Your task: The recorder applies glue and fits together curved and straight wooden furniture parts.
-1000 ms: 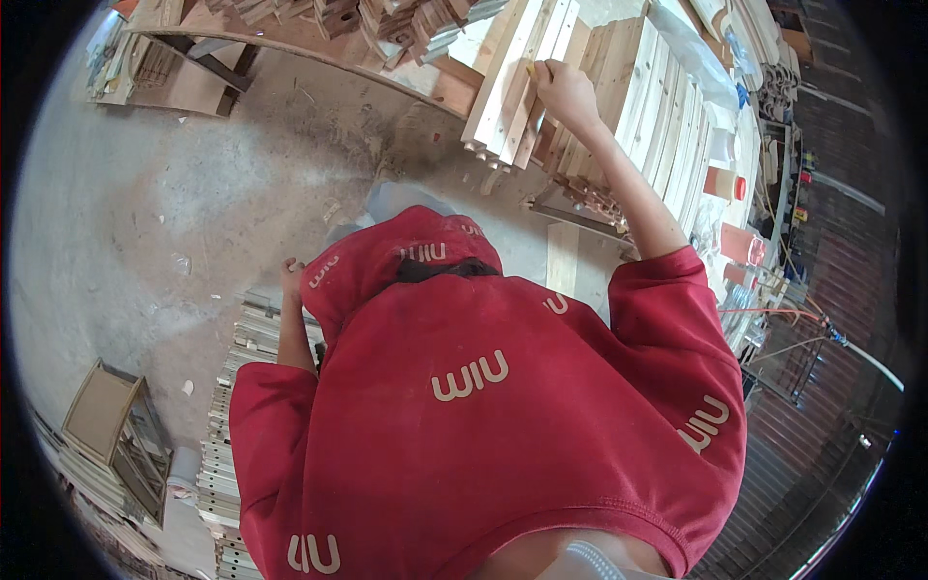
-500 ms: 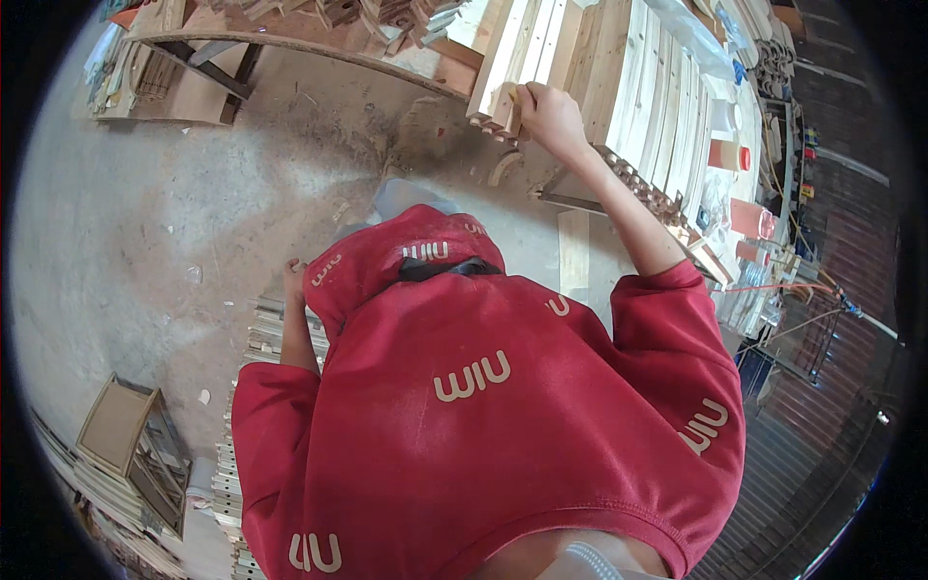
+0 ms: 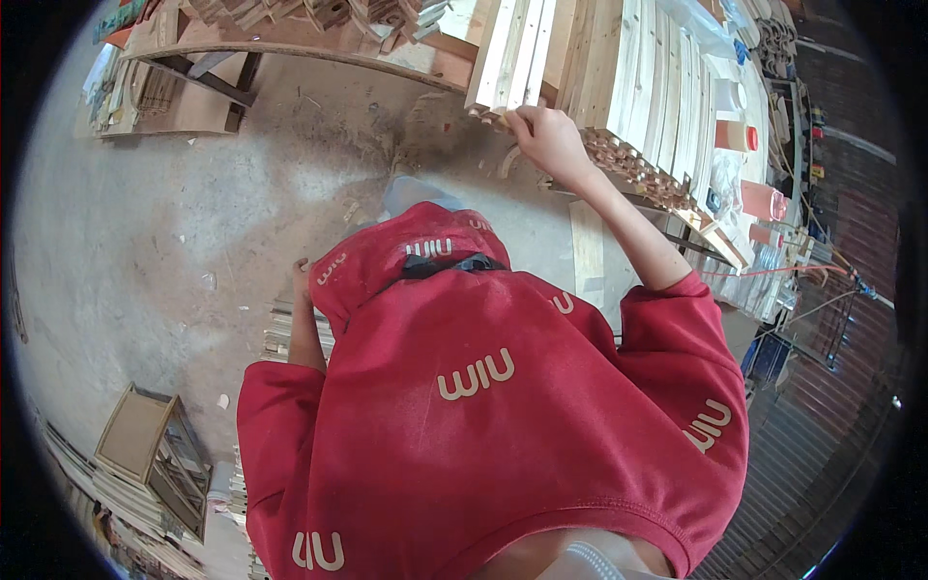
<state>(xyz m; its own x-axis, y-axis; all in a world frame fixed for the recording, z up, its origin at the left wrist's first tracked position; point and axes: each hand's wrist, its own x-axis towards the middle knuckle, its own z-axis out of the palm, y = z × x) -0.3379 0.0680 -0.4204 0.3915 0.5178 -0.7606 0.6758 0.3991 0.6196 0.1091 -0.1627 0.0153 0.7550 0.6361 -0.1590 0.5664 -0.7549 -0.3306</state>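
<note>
My right hand (image 3: pixel 551 140) is closed at the near end of a row of pale wooden strips (image 3: pixel 514 53) lying side by side on the workbench. A small yellowish bit shows at its fingertips; what it is I cannot make out. The near ends of the strips have rounded tenons. My left hand (image 3: pixel 302 275) hangs low beside my red clothing (image 3: pixel 483 406), which partly hides it. Its fingers are too small and covered to read.
More planks (image 3: pixel 643 87) are stacked right of the strips. Plastic containers with red lids (image 3: pixel 737 136) stand beyond them. Cut wooden pieces (image 3: pixel 338 14) lie on the bench at far left. A wooden frame (image 3: pixel 155 445) and stacked slats (image 3: pixel 278 329) stand on the floor at left.
My right hand has moved slightly nearer along the strips, from on top of them to their near ends. My left hand stays by my side. The view has shifted a little.
</note>
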